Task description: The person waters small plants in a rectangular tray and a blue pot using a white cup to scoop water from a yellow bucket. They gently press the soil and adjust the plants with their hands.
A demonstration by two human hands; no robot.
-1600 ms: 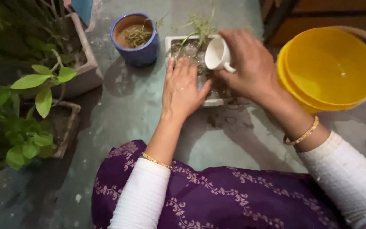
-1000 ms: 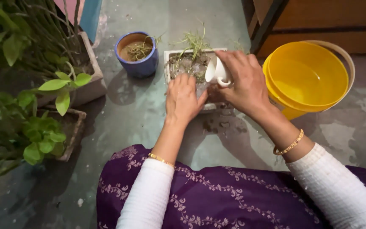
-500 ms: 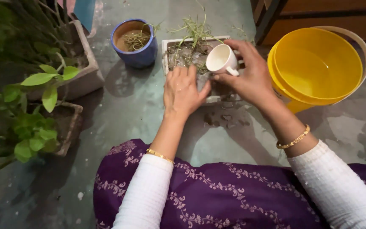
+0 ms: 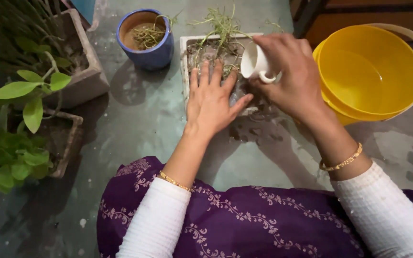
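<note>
The left hand (image 4: 212, 102) lies flat, fingers spread, on the wet soil in a white square pot (image 4: 186, 62) on the floor (image 4: 139, 119). The right hand (image 4: 292, 71) holds a white cup (image 4: 253, 61) tipped on its side over the same pot. A blue pot (image 4: 151, 51) stands just beside the white pot, and a yellow bucket (image 4: 374, 71) with water stands near the right hand.

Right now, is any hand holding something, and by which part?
The right hand holds a small white cup, tipped over the white planter, its grip at the handle. The left hand rests flat there, holding nothing.
</note>
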